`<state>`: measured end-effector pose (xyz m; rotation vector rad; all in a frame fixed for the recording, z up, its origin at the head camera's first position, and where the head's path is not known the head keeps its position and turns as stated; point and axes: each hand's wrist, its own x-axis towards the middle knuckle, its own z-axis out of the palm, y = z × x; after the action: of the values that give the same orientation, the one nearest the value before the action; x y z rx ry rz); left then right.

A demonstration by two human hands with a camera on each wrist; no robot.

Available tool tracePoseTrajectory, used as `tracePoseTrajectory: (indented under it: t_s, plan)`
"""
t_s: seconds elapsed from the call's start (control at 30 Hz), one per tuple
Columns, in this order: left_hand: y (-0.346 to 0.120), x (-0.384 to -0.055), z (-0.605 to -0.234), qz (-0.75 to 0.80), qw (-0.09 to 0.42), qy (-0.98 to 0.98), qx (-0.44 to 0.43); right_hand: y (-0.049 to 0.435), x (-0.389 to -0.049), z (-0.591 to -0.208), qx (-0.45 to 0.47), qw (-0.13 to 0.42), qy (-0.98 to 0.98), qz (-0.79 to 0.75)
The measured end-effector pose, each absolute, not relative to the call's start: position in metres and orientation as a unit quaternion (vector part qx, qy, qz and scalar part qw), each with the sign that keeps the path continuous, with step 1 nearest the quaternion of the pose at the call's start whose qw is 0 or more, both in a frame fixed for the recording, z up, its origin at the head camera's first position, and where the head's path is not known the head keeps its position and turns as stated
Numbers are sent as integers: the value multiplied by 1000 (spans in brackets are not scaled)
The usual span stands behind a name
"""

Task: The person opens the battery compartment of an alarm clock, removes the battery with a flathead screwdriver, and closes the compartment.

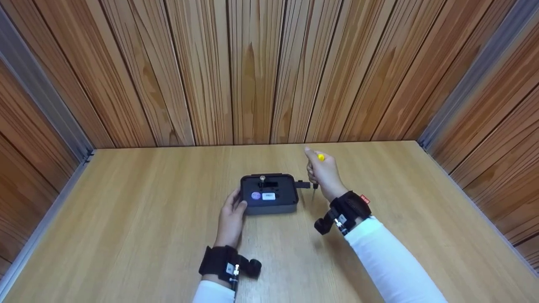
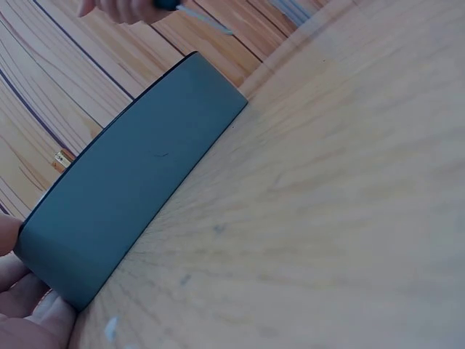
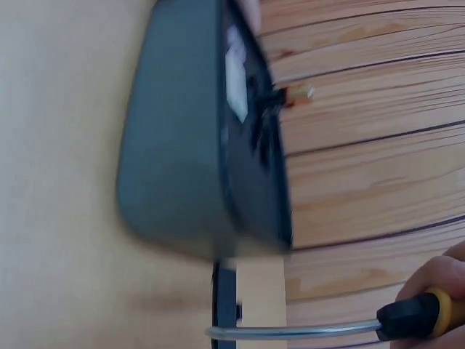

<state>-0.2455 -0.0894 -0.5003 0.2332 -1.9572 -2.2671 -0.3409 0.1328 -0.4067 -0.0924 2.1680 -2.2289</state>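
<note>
While my left hand (image 1: 230,216) grips the left end of a low box (image 1: 282,195), thumb against its upper edge and fingers along its side, the box sits flat near the middle of a light wooden table (image 1: 143,231). It is a rounded rectangle, wider than it is tall, with plain, smooth grey side walls and a black top framed by a thin raised rim. On the top are a white label (image 1: 268,196), a round purple sticker (image 1: 256,195) just left of it, and, nearer the far edge, a small brass-coloured knob (image 1: 262,178) that stands up from the surface. A dark slot (image 1: 271,184) lies just right of the knob.

A short black strip (image 1: 303,184) extends from the box's right side; whether it is joined there, I cannot tell. Just beyond it, my right hand (image 1: 325,172) holds a screwdriver (image 1: 321,157), fingers wrapped round its yellow-and-black handle, the slim metal shaft pointing down, apart from the box. Behind everything rises a wood-plank wall (image 1: 252,84).
</note>
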Motion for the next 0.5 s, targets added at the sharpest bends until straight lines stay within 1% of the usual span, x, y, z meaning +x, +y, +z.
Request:
tracePoseTrajectory:
  t_s: [0.13,0.27,0.5]
  plan:
    - [-91,-246,-500,-753,72,-649,79,142,-344,-411,-42,17,741,-670]
    - [-91,-247,-500,-750,72,-653,77,151,-348,-415,-36,25,813,-581]
    - [-90,-246,-500,-750,61,-653,82,169,-351,-420,-13,96,912,-399]
